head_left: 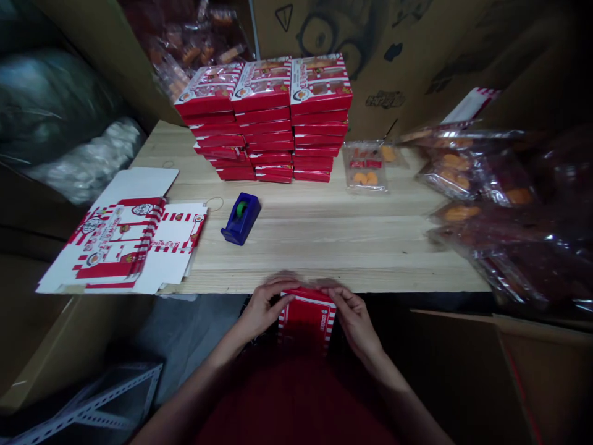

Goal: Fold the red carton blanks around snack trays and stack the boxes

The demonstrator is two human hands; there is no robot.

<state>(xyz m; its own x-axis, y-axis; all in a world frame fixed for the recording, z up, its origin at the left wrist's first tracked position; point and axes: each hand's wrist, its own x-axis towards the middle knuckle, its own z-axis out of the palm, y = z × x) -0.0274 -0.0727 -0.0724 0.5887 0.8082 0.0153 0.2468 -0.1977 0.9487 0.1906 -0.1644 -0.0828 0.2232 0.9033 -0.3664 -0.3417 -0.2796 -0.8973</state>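
Note:
A red and white cardboard box [306, 318] is held between my two hands at the table's front edge, close to my body. My left hand [266, 306] grips its upper left corner, thumb on the printed face and fingers behind. At the upper right corner, my right hand [354, 318] pinches the box in the same way. The box's lower part falls in shadow against my dark red clothing. Beyond the hands, on the wooden table [324, 241], sits a blue tape dispenser [241, 218] with a green core.
Stacked red boxes [264, 123] stand at the back. Flat printed cartons [125, 241] lie at the left. A clear toy packet [365, 167] rests right of the stacks, and many plastic packets [482, 185] pile up at the right. An open cardboard carton [463, 364] is below.

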